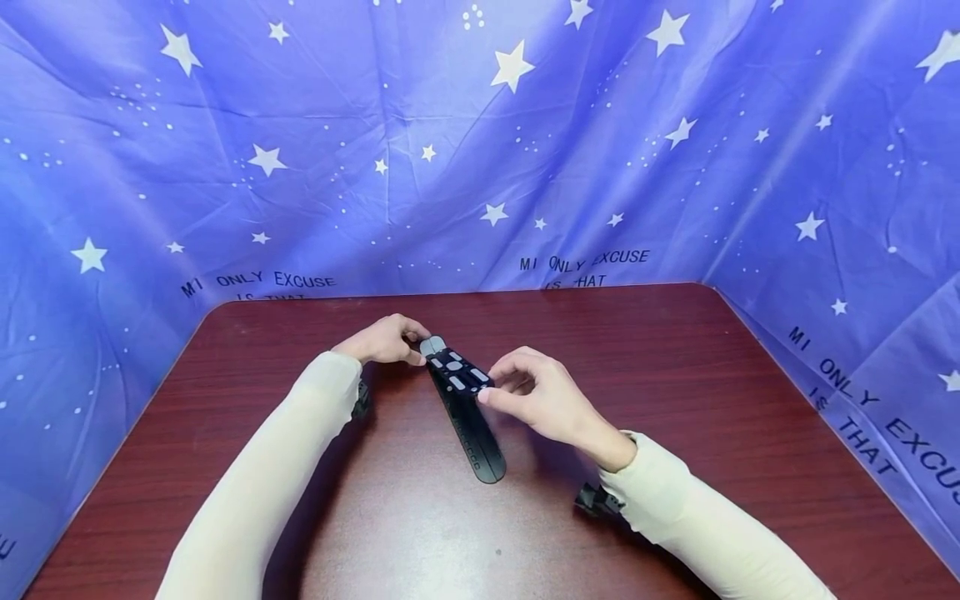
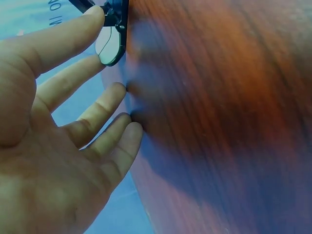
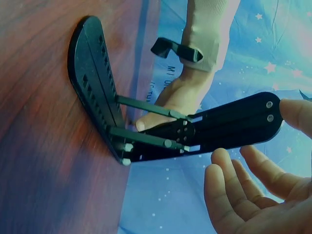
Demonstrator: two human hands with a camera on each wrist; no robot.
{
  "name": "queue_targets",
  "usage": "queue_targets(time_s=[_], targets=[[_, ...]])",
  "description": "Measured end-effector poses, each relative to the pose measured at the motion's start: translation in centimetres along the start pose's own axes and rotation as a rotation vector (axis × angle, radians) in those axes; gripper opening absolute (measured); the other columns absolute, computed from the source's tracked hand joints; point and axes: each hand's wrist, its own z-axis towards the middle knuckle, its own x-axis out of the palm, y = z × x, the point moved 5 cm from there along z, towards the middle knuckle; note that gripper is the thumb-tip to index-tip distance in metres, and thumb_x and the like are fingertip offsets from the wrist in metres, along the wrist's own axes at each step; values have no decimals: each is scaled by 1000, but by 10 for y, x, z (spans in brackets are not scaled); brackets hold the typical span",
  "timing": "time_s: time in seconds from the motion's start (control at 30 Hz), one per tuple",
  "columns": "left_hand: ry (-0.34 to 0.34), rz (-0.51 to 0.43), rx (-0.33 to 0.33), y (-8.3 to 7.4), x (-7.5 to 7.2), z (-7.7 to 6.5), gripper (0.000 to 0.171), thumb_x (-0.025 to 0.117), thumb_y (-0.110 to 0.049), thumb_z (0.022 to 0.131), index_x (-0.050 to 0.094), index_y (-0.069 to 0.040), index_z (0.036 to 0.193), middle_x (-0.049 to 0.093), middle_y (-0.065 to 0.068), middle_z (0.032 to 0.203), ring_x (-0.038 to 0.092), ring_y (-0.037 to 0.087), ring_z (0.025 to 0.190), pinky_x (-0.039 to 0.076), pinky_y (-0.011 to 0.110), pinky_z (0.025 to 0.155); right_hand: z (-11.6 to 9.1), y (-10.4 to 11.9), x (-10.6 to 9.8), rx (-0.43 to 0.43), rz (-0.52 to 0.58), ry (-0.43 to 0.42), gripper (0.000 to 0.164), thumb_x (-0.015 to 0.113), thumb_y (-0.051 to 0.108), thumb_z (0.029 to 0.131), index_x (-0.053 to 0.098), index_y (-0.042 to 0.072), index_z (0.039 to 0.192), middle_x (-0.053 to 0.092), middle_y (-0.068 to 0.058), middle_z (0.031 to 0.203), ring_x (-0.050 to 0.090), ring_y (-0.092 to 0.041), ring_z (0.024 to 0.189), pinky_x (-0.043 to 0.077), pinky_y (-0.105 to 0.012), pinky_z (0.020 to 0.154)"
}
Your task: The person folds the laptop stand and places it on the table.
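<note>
A black folding stand (image 1: 467,425), shaped like a laptop stand, lies partly unfolded on the table. Its slotted base plate (image 3: 92,68) and raised upper plate (image 3: 239,122) form a V, with two support bars (image 3: 146,106) between them. Light grey pads (image 1: 455,367) dot the upper plate's top face. At the far, hinged end, my left hand (image 1: 386,340) holds the stand between thumb and forefinger, its other fingers spread near the tabletop. My right hand (image 1: 543,396) grips the raised plate's free end by thumb and fingertips.
The dark red wooden table (image 1: 637,350) reaches back to a blue curtain (image 1: 420,192) printed with stars and lettering, which also hangs along both sides. Black wrist devices (image 1: 597,500) sit at the cuffs of the cream sleeves (image 1: 705,508).
</note>
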Motion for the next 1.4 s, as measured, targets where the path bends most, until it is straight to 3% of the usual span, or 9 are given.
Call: queue_targets(time_s=[0.23,0.47,1.0,1.2,1.4], targets=[[22,-43,-39,1,1,9,50,77,-14,77,64,-7,125,61,15,121,52,28,113,43,41,97,-1,4,5,56,-12,-42,20,80,24,76,68,15,89,63,0,86,61,-15,73,53,-31,66],[36,-24,-29,-2,-1,13,50,76,-12,76,64,-8,125,61,16,121,53,29,114,41,43,99,-2,6,12,112,9,-86,21,81,26,74,68,16,87,64,-1,85,61,-15,71,52,-30,63],[36,-23,-64,-4,2,20,54,73,-10,75,62,-11,128,59,17,125,53,29,115,42,42,99,-2,6,16,162,-2,-95,25,81,32,74,67,17,88,65,-4,86,61,-15,71,51,-32,63],[11,6,-14,-6,6,12,55,73,-14,78,58,-7,130,58,18,122,51,29,113,39,44,100,-5,2,12,181,8,-73,36,83,38,70,67,19,96,64,0,81,61,-15,71,50,-32,62],[-57,36,44,-6,9,-6,51,73,-13,80,58,-2,128,59,20,116,52,31,111,40,46,99,-1,-6,5,56,87,3,41,82,28,74,65,10,107,67,-4,90,64,-17,76,53,-32,69]])
